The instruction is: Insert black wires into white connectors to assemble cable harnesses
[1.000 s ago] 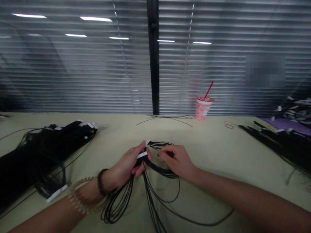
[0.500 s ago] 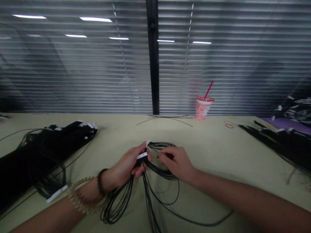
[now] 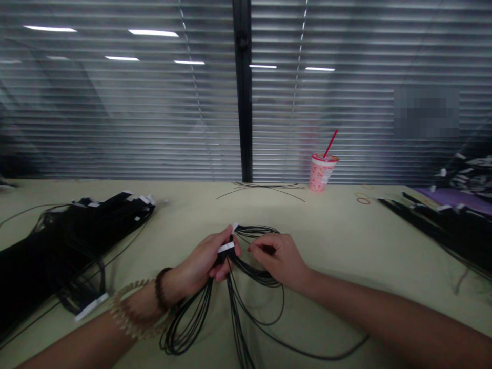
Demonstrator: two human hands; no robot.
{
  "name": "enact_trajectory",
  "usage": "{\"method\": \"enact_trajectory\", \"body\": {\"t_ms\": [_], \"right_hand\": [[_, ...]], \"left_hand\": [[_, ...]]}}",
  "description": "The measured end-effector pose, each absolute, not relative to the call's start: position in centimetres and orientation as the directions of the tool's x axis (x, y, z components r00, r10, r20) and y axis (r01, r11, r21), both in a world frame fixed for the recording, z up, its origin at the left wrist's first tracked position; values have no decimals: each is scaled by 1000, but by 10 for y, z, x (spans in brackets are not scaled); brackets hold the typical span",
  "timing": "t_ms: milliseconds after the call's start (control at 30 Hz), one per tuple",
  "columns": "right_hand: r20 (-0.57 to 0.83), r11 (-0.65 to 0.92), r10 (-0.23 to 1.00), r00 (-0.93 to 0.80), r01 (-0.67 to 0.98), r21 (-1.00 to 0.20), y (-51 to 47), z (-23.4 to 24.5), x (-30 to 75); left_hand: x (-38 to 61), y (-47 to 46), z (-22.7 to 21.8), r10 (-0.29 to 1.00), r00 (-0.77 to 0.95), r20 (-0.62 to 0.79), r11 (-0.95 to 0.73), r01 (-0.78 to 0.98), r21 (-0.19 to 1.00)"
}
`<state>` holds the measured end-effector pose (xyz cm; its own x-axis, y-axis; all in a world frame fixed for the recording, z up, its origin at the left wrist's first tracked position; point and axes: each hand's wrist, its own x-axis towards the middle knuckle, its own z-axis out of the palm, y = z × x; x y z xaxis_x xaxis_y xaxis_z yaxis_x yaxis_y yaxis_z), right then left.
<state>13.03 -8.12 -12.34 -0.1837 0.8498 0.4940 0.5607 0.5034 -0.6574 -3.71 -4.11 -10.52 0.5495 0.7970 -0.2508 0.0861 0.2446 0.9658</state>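
A bundle of thin black cables (image 3: 238, 302) with white tags lies on the pale green table (image 3: 330, 241) in front of me. My left hand (image 3: 203, 261) is closed around the bundle's tagged end, thumb on top. My right hand (image 3: 279, 256) is just to its right, fingers curled and pinching the black strands where they loop. The cables trail toward me in loose loops under both forearms. My left wrist carries a dark bead bracelet and a stack of pale elastic bands.
A large heap of black cable bundles (image 3: 65, 241) covers the left of the table. More black bundles (image 3: 442, 225) lie at the right, beside a purple sheet (image 3: 461, 197). A pink cup with a red straw (image 3: 321, 171) stands by the blinds, with rubber bands (image 3: 362, 199) near it.
Almost nothing moves: both hands keep their grip on the cable bundle, the right fingers shifting slightly on the strands.
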Motion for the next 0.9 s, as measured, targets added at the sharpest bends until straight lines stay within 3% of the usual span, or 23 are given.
{"method": "enact_trajectory", "body": {"t_ms": [367, 900], "right_hand": [[484, 494, 853, -195, 600, -630, -82, -122, 130], [500, 474, 861, -93, 504, -723, -82, -123, 131]], "left_hand": [[-36, -43, -103, 805, 541, -243, 225, 102, 969], [-36, -42, -105, 781, 586, -215, 192, 101, 976]]}}
